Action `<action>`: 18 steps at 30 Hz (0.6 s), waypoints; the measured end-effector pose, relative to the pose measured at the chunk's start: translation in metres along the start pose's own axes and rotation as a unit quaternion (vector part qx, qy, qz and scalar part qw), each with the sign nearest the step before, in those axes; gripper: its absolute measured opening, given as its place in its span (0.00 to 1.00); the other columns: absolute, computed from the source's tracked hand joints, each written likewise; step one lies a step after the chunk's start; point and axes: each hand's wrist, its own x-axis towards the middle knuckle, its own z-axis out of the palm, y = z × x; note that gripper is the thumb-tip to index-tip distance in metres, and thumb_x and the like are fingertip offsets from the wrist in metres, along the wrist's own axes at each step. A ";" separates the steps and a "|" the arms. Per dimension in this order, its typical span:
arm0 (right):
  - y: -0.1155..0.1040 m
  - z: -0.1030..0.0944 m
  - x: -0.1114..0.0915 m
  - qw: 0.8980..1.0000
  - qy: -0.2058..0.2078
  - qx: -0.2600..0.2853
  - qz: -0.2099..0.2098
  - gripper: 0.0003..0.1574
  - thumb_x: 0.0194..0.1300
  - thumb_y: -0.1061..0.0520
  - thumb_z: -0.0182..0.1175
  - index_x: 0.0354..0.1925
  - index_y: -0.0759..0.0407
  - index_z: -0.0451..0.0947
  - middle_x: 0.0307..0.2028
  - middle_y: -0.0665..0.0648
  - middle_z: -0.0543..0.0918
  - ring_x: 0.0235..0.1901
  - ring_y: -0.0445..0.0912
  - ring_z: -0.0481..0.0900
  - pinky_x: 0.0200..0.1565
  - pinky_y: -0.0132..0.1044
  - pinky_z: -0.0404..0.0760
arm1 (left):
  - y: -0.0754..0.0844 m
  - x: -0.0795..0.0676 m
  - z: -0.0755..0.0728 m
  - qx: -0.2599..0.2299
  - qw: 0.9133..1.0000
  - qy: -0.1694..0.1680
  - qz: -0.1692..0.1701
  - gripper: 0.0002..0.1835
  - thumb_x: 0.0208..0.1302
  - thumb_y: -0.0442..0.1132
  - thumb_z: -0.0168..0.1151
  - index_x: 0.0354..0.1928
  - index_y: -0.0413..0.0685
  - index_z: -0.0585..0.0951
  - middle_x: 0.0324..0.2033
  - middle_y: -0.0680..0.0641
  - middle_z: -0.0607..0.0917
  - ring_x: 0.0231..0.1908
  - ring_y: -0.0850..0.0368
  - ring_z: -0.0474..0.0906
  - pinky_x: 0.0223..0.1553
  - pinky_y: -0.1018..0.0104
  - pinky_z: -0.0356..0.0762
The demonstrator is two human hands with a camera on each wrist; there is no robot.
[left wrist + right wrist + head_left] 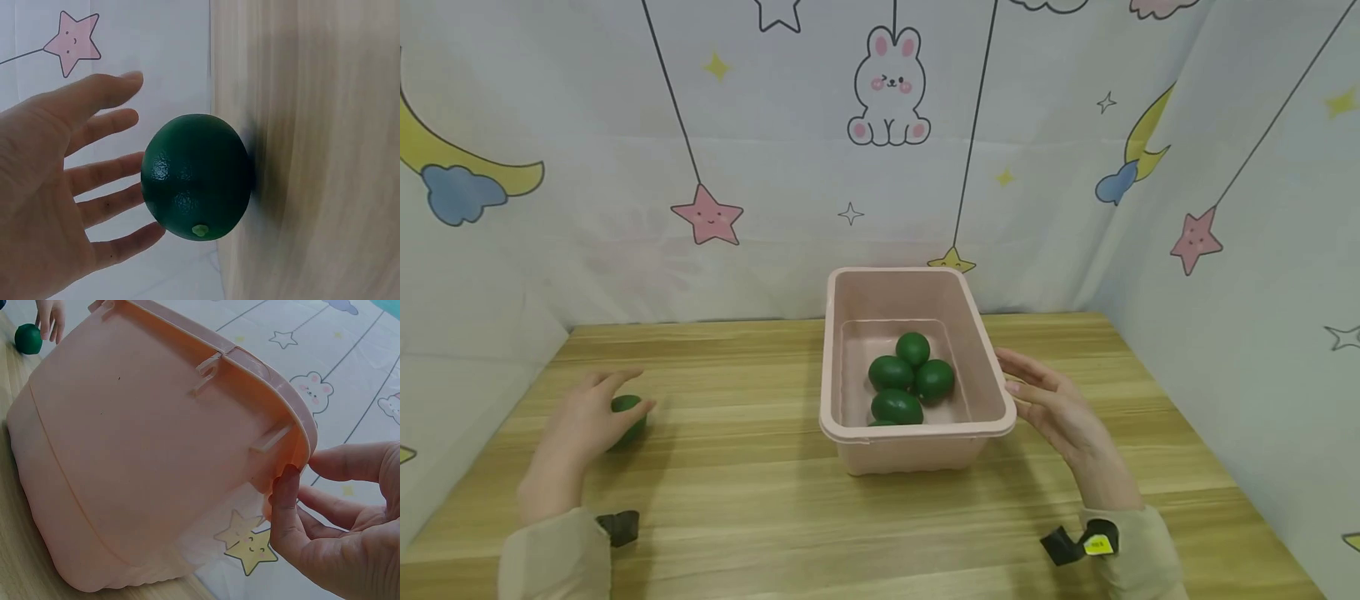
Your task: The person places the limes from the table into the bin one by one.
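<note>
At the left of the table, my left hand hovers around a dark green lime. In the left wrist view its fingers are spread behind the lime, and the thumb stands apart from it. The lime rests on the wood, a pale stem nub facing the camera. My right hand holds the right rim of a pink plastic bin. In the right wrist view, the thumb and fingertips pinch the bin's edge. Several green limes lie inside the bin, one partly hidden by the front wall.
The wooden table is bounded by a white printed curtain at the back and sides. The bin stands near the table's back edge, right of centre. Black straps sit at both cuffs.
</note>
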 end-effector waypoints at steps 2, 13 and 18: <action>0.000 0.000 0.000 1.000 -0.001 0.001 -0.001 0.33 0.70 0.65 0.50 0.71 0.67 0.55 0.58 0.46 0.75 0.57 0.37 0.76 0.55 0.32 0.78 | -0.001 0.000 0.000 0.001 1.000 0.000 -0.007 0.38 0.68 0.59 0.53 0.68 0.36 0.63 0.59 0.20 0.62 0.55 0.20 0.60 0.49 0.26 0.63; 0.000 0.000 0.000 1.000 -0.003 -0.001 0.000 0.33 0.70 0.64 0.50 0.70 0.67 0.55 0.58 0.47 0.74 0.56 0.37 0.76 0.55 0.32 0.78 | -0.008 0.000 0.002 -0.003 0.998 -0.041 -0.043 0.38 0.66 0.54 0.56 0.66 0.31 0.62 0.59 0.18 0.59 0.53 0.18 0.61 0.47 0.28 0.67; 0.000 -0.001 0.000 1.000 -0.003 0.001 0.001 0.33 0.70 0.65 0.50 0.71 0.67 0.55 0.58 0.47 0.75 0.56 0.37 0.76 0.54 0.32 0.78 | -0.009 0.001 0.002 -0.001 0.998 -0.048 -0.041 0.37 0.67 0.52 0.57 0.66 0.29 0.62 0.57 0.17 0.61 0.52 0.20 0.64 0.46 0.30 0.70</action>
